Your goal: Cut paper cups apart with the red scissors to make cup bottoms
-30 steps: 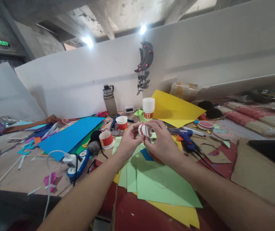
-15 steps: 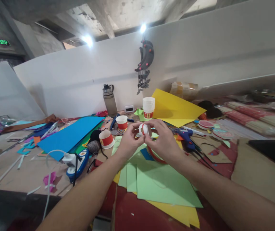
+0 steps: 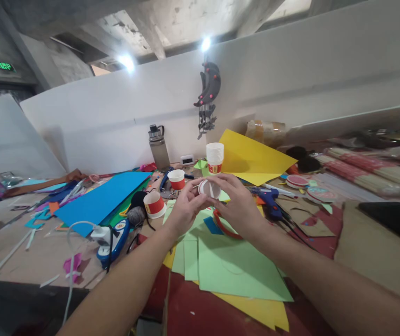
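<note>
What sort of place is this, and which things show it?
Probably a craft workspace: it has pale green paper, what looks like a blue glue gun, and a grey yarn ball.

At your upper left, you can read EXIT on the green sign (image 3: 2, 65). The characters above this word are too blurred for you to read

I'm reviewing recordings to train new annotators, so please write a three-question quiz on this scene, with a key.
1. True or false: in the picture, the bottle stands left of the cup stack.
2. The left hand and right hand together hold: A) blue glue gun; B) small round white-rimmed piece; C) gray yarn ball.
3. Fill in: the light-green sheets lie over ____ paper.
Key: 1 true; 2 B; 3 yellow.
</note>
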